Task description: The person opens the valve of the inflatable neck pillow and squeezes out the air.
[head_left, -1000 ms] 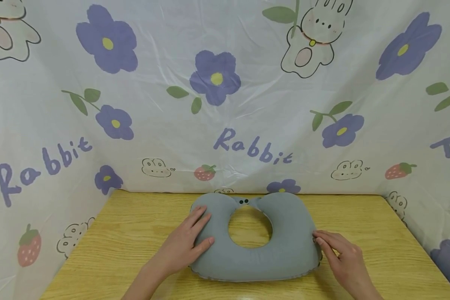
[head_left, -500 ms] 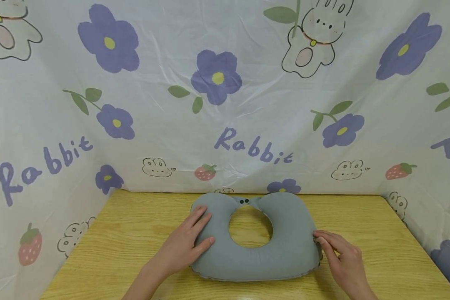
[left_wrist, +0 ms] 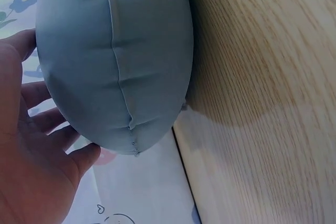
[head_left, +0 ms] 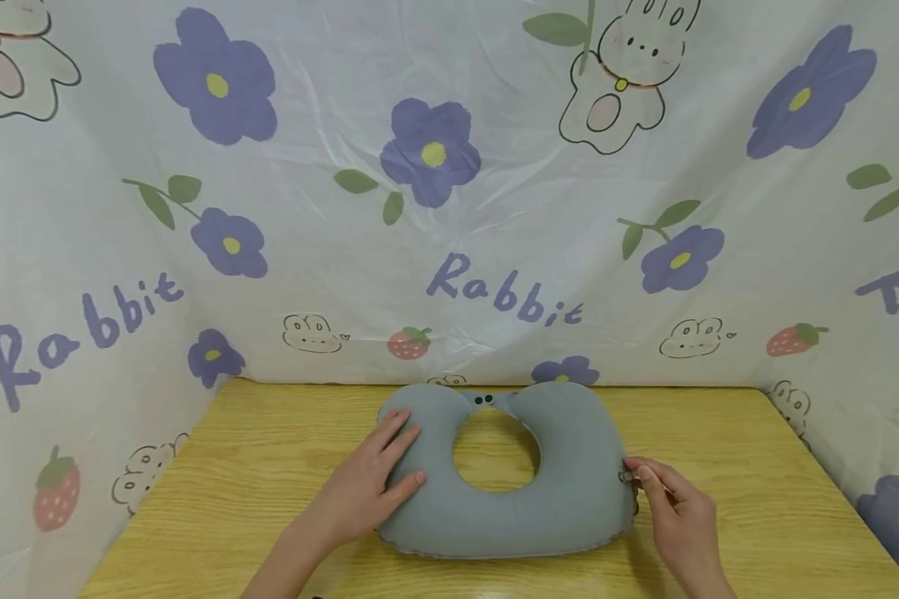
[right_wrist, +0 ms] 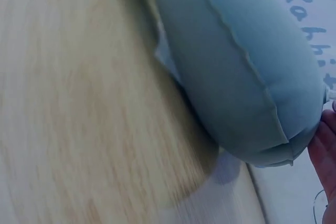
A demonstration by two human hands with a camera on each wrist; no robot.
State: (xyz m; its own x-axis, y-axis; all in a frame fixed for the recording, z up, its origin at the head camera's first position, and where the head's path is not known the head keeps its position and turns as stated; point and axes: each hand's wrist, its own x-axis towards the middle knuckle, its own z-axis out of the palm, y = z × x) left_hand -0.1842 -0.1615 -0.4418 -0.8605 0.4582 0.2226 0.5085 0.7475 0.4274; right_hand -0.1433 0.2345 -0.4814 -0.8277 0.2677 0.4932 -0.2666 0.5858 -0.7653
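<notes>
A blue-grey inflated neck pillow (head_left: 505,528) lies on the table in the head view, its round opening in the middle and two dark snaps near the far side. My left hand (head_left: 363,491) rests on the pillow's left side with spread, fairly straight fingers; in the left wrist view its fingertips touch the curved surface beside the seam. At the right side, my right hand (head_left: 677,503) pinches a small clear air valve (head_left: 627,477) between thumb and forefinger. The right wrist view catches only part of that hand at its right edge, next to the valve (right_wrist: 331,95).
The wood-grain table (head_left: 285,441) extends to both sides of the pillow. A white cloth (head_left: 330,274) printed with flowers and rabbits hangs behind and at both sides. A white tag (right_wrist: 167,59) sticks out from under the pillow in the right wrist view.
My right thumb has shifted slightly outward, so more of the valve shows between the fingers and the pillow. The left hand stays in place on the pillow.
</notes>
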